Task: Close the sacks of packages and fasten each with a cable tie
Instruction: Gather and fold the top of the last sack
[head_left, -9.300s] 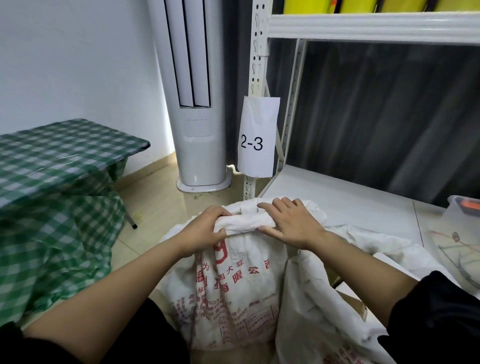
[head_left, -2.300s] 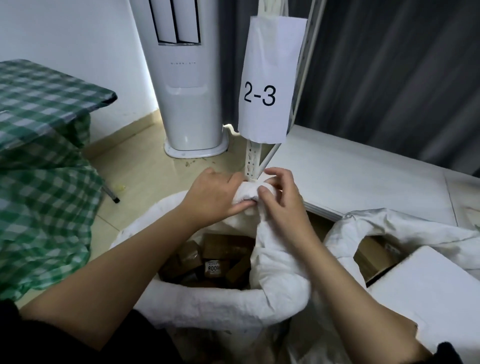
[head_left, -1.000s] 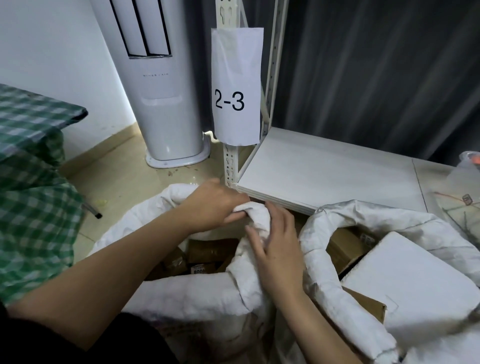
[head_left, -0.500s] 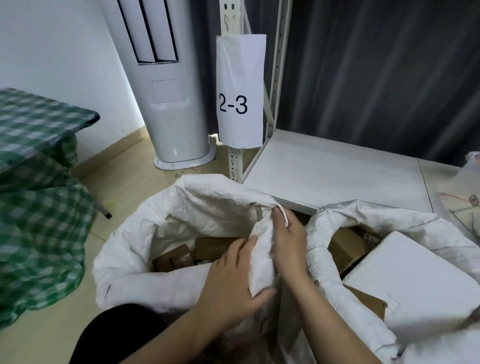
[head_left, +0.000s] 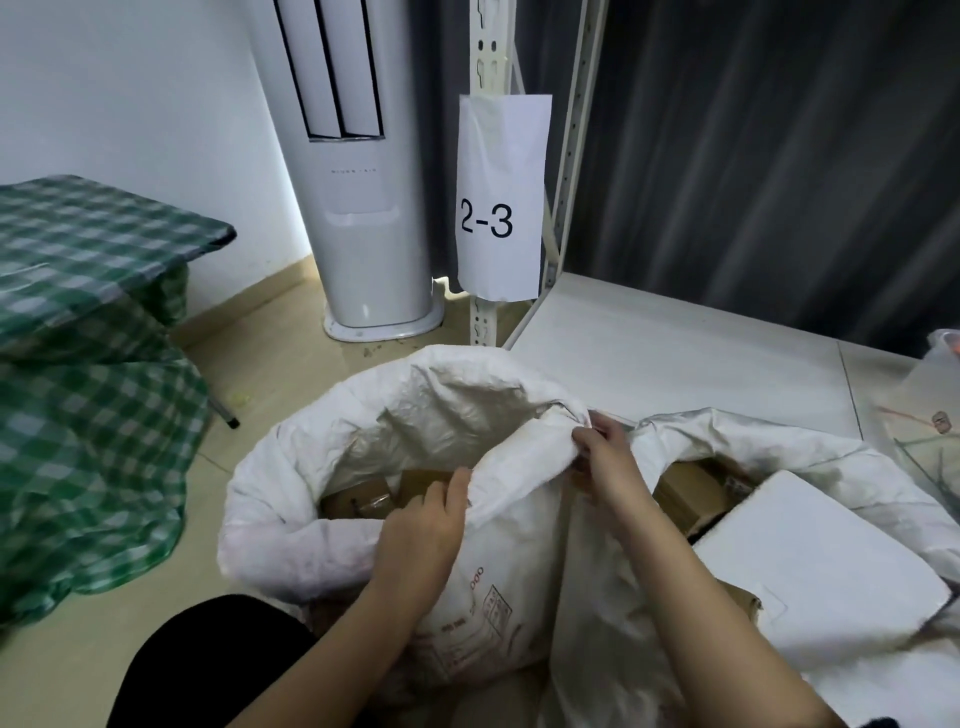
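Big white sack (head_left: 363, 452) on the floor, mouth gaping wide, mostly left of and beyond both hands, boxes (head_left: 374, 493) visible inside. Right hand (head_left: 605, 467) pinching the rolled rim at the far right side; left hand (head_left: 421, 535) gripping the near edge, closer in. Probably need to gather the loose far-left rim toward the right-hand pinch; no cable tie anywhere in sight yet.

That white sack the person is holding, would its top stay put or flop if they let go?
Probably flop: the sack rim already sags and creases where the right hand pinches it. Packed with boxes, it looks heavy to lift.
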